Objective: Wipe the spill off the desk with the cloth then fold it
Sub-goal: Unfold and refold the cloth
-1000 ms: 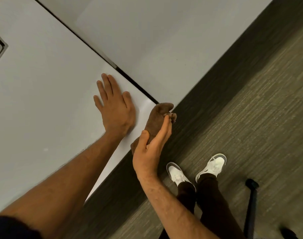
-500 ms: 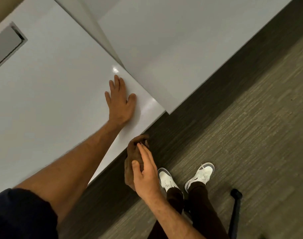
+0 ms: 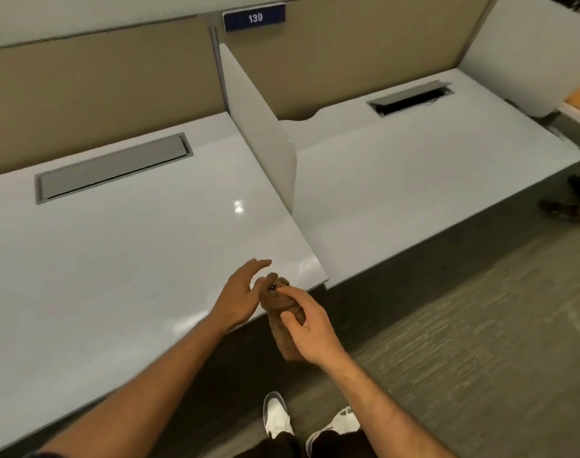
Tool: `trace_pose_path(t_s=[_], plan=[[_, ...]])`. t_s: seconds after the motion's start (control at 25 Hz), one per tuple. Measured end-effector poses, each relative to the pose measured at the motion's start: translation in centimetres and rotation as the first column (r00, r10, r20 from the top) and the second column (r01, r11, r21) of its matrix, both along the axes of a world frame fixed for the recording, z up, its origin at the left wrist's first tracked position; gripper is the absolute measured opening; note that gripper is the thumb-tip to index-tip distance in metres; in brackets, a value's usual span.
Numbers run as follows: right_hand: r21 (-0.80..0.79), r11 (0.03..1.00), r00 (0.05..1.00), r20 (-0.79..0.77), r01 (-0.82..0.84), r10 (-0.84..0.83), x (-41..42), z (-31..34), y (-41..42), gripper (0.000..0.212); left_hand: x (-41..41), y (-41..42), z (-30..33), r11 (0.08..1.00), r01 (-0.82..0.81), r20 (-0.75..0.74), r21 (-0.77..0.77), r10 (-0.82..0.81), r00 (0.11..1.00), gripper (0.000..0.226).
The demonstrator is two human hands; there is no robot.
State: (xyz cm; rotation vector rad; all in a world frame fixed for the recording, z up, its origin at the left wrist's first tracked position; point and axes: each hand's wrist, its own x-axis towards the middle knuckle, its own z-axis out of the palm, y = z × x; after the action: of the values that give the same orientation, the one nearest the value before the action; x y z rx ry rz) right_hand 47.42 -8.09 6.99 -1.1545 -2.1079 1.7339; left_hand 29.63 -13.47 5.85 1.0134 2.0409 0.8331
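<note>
A bunched brown cloth [image 3: 280,322] hangs just off the front edge of the white desk [image 3: 123,259], near its right corner. My right hand [image 3: 306,328] grips the cloth from the right, thumb and fingers closed around it. My left hand [image 3: 240,297] is at the desk's edge, its fingertips pinching the cloth's top end while the index finger sticks out. No spill shows on the glossy desk surface.
A white divider panel [image 3: 258,127] separates this desk from the neighbouring desk [image 3: 414,180]. Each desk has a grey cable flap [image 3: 111,168] at the back. Tan partition walls rise behind. My white shoes [image 3: 277,418] stand on grey carpet below.
My left hand lifted off the desk and came over to the cloth. My right hand carried the cloth back up beside the desk edge. The view swung upward toward the partitions.
</note>
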Motion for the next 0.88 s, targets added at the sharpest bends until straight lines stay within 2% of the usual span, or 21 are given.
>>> trace_pose_path(t_s=[0.2,0.68,0.88], plan=[[0.130,0.980,0.988,-0.012,-0.148,0.151,-0.4,6.1,0.5,0.049,-0.8,-3.1,4.4,0.991,-0.069,0.007,0.115,0.069,0.998,0.046],[0.186,0.968,0.959,-0.196,-0.169,0.205,-1.8,11.1,3.2,0.048,-0.7,-5.5,8.4,0.978,-0.090,0.143,0.186,0.064,0.988,0.047],[0.200,0.954,0.931,-0.247,-0.222,0.268,-2.4,12.1,5.0,0.047,-0.2,-5.2,9.0,0.957,-0.171,0.176,0.235,0.131,0.976,0.043]])
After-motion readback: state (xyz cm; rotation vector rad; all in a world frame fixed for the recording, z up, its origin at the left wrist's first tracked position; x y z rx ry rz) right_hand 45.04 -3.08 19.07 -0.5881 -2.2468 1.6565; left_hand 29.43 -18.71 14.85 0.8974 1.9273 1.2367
